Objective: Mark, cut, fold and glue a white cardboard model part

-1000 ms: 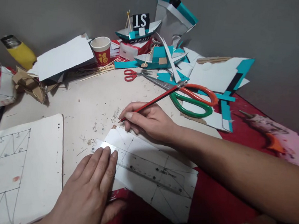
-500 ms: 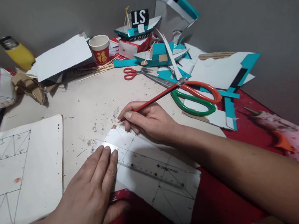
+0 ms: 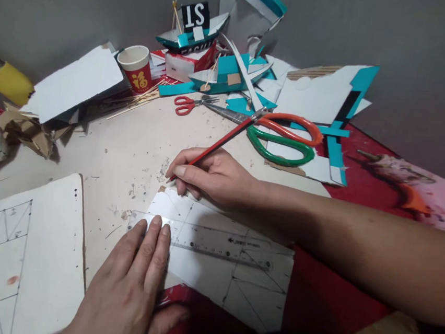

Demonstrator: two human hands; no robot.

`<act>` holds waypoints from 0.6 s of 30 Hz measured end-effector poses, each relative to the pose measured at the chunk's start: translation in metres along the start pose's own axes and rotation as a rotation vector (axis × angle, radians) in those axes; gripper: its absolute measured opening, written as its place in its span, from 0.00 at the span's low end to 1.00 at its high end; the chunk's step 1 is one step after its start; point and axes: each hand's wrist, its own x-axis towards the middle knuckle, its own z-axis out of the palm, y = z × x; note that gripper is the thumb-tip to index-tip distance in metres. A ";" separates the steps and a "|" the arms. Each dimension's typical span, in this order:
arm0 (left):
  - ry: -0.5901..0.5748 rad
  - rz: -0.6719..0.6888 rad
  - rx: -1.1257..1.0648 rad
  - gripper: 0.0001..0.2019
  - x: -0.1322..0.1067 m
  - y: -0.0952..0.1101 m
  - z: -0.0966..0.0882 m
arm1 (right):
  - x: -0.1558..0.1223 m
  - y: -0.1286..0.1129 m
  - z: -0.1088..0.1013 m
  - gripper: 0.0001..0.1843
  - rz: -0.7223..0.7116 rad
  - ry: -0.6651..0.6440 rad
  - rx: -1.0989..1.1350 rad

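My right hand grips a red and black pencil, its point low over the far left corner of a white card. Across the card lies a clear plastic ruler. My left hand rests flat on the ruler's left end, fingers stretched out and the thumb apart. Pencil lines, some forming triangles, mark the card. To the left is a larger white sheet with zigzag lines drawn along its side.
Large shears with orange and green handles and small red scissors lie beyond my right hand. Behind are cardboard boats, a paper cup, wooden sticks and cut cardboard. A glue gun lies at right.
The whole view has shifted slightly, with most things now further left. The ruler has turned slightly on the card. My right hand still holds the pencil near the card's corner.
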 end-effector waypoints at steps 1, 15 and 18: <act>-0.010 -0.003 0.000 0.43 0.000 0.000 0.000 | 0.000 0.000 0.000 0.08 -0.003 0.001 0.001; -0.197 -0.103 -0.116 0.46 -0.007 0.009 -0.006 | -0.002 0.003 0.003 0.21 0.074 -0.010 -0.087; -0.143 -0.149 -0.036 0.45 -0.009 0.011 -0.001 | 0.001 0.003 0.002 0.26 0.054 -0.032 -0.192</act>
